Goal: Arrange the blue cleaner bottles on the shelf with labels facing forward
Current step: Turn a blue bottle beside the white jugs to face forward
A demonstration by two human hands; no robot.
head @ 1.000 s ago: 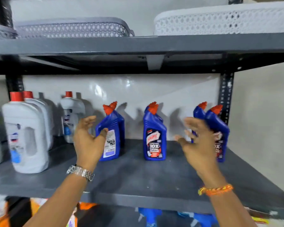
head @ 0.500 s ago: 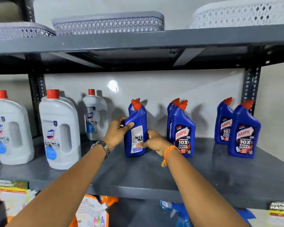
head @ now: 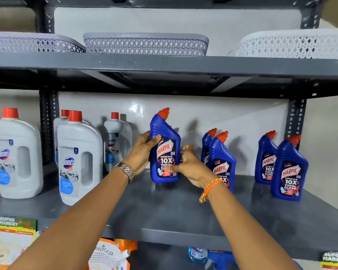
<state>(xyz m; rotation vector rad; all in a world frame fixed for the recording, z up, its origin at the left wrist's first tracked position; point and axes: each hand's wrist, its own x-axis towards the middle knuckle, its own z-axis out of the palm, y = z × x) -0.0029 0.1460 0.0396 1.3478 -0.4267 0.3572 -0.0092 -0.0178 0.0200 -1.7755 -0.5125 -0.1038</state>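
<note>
The left hand (head: 142,152) grips the blue bottle (head: 165,149) by its side, and the right hand (head: 191,164) clasps its lower front; white jugs (head: 79,158) stand close on the left, and a pair of blue bottles (head: 220,160) crowds the right. The held bottle sits mid-shelf (head: 174,209), upright, red-capped, its Harpic label facing forward; two more blue bottles (head: 289,170) stand farther right.

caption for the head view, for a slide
Both hands hold a blue bottle, label forward, on the shelf.
</note>
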